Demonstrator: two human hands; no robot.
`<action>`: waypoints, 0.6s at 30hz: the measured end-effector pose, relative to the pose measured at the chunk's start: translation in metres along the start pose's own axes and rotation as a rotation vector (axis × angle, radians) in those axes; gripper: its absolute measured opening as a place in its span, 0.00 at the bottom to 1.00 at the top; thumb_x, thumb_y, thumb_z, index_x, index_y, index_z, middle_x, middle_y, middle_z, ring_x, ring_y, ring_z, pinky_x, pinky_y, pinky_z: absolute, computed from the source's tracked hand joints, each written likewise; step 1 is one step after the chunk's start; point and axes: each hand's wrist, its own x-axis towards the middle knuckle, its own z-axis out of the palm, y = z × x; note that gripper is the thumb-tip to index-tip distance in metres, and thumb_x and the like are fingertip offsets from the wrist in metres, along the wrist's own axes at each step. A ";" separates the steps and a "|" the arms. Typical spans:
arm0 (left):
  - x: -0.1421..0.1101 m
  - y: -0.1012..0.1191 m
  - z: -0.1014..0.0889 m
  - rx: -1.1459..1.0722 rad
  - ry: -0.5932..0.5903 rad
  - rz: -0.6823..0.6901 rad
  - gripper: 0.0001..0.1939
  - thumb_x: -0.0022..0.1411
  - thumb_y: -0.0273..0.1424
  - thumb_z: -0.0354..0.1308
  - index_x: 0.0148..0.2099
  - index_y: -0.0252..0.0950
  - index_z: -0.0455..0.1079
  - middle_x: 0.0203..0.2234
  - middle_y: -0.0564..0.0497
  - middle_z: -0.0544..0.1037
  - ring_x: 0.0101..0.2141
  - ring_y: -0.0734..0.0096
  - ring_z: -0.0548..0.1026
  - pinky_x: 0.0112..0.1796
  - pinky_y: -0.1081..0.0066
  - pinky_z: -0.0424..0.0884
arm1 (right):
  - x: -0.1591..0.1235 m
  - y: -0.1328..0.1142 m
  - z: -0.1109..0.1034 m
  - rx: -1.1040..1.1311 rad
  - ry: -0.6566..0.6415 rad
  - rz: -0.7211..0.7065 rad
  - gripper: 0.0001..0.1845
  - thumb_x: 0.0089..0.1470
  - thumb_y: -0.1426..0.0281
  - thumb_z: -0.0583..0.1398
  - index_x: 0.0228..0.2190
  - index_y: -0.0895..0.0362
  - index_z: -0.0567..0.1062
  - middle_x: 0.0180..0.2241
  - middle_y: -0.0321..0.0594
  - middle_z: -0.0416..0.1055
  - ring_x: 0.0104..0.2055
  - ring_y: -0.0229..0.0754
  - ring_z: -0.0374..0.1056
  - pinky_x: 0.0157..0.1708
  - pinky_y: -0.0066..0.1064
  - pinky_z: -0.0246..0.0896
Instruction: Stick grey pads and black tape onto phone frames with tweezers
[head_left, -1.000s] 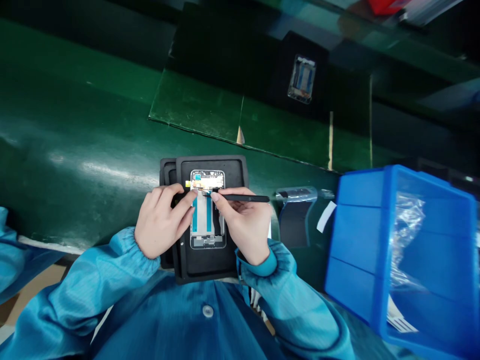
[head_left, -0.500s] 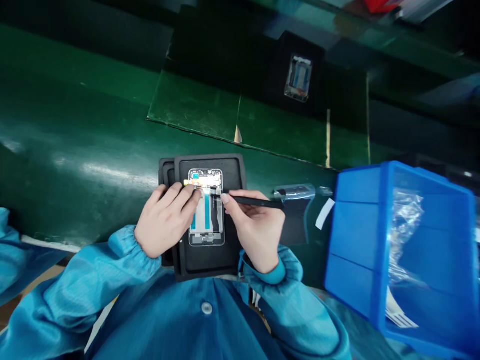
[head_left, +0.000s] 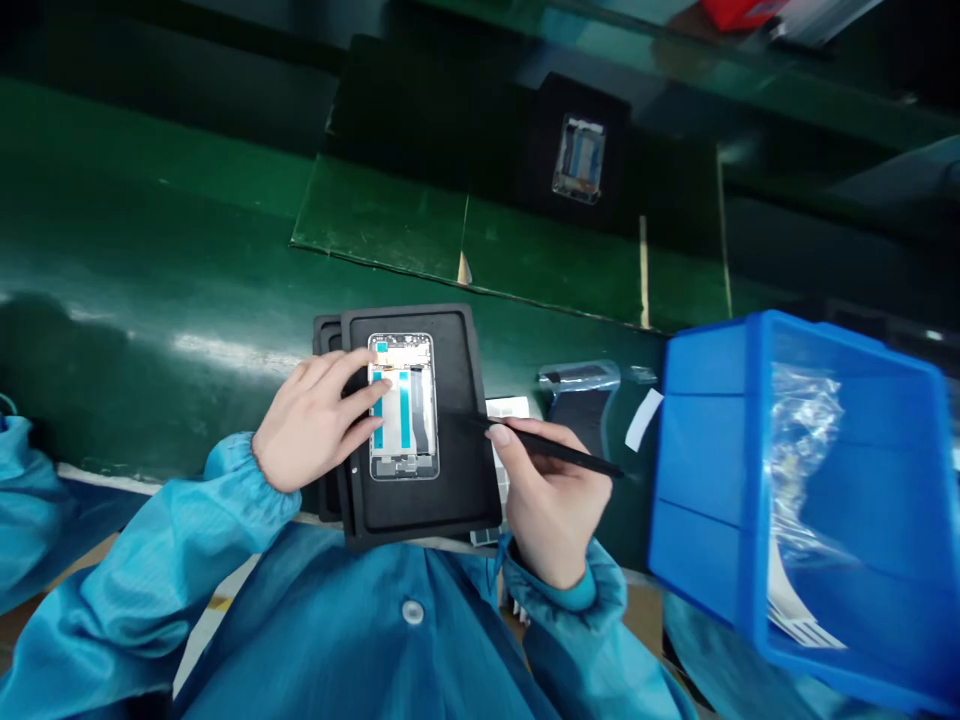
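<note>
An opened phone (head_left: 424, 400) lies in a black tray (head_left: 457, 500), its circuit board at the top and blue strips down the middle showing. My left hand (head_left: 315, 415) reaches over the phone's left edge, fingers spread, tips on or just above the board and strips. To the right of the tray my right hand (head_left: 559, 495) pinches a slim black stick-like tool (head_left: 566, 452); its blurred tip points left toward the phone, apart from it. I cannot tell whether the tool is tweezers or a pry stick.
Another tray (head_left: 327, 335) sits under the first. A pale sheet (head_left: 508, 407), a dark film pouch (head_left: 581, 400) and a white strip (head_left: 643, 420) lie at right. Beyond stands a blue bin (head_left: 705, 440) holding clear plastic (head_left: 802, 460). A second opened phone (head_left: 579, 160) lies farther back.
My right hand has drawn back right with the tool, off the phone. My left hand has shifted slightly left, its fingers more spread. The pale sheet beside the tray now shows.
</note>
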 end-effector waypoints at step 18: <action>-0.012 0.010 -0.019 -0.047 0.152 -0.734 0.18 0.62 0.35 0.53 0.52 0.37 0.74 0.35 0.51 0.80 0.28 0.69 0.77 0.34 0.70 0.70 | -0.036 -0.028 0.015 0.513 -0.130 0.061 0.09 0.53 0.64 0.69 0.35 0.51 0.77 0.36 0.41 0.83 0.48 0.51 0.79 0.52 0.48 0.74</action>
